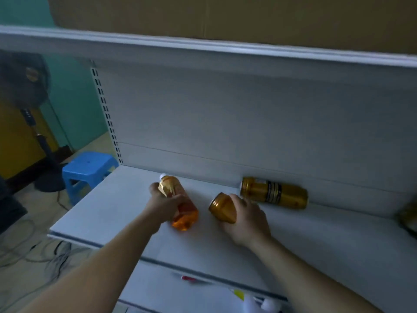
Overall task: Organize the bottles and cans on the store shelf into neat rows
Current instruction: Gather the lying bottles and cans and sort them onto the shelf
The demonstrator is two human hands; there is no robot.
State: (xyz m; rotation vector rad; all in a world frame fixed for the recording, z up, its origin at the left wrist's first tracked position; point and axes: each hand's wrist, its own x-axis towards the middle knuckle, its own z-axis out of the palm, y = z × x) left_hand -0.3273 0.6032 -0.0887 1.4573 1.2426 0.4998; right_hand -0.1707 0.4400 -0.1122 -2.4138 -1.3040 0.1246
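Observation:
An orange drink bottle (184,213) with a white cap lies tilted on the white shelf (108,204), and my left hand (163,203) is wrapped around its upper half. To its right, my right hand (244,219) grips a gold can (222,207) that lies on its side with its end facing left. Behind it, a second gold can (274,193) with a black band lies on its side against the shelf's back panel. At the right edge, a blurred dark-gold object (408,216) is partly cut off.
An upper shelf edge (203,45) overhangs the work area. A lower shelf (203,288) below holds small blurred items. Left of the shelf stand a blue plastic stool (88,168) and a floor fan (24,80), with cables on the floor.

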